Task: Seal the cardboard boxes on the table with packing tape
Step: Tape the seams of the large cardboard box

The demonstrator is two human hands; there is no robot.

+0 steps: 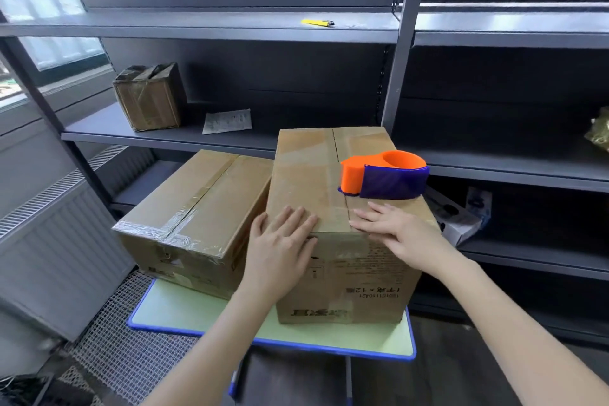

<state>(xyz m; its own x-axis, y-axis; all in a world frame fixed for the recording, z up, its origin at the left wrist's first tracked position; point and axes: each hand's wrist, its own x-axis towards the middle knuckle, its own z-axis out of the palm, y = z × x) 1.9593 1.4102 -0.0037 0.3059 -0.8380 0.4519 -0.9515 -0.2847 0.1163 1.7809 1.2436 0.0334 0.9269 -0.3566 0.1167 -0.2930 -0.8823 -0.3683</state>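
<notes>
Your left grip [283, 234]: fingers straight, pressed flat on near top edge of tall box [306, 168], holding nothing. Your right grip [395, 234]: likewise flat and relaxed, at 3 o'clock of left grip, holding nothing. Tape dispenser [385, 175] rests on box top, 12 o'clock of right grip, not touching it. Taped low box [197, 201] sits just beside tall box, at its 9 o'clock. Both boxes on table [184, 303].

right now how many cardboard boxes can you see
3. The tall box stands on the table, the taped box is beside it on its left, and a small box is on the shelf behind. More may be hidden out of view.
</notes>
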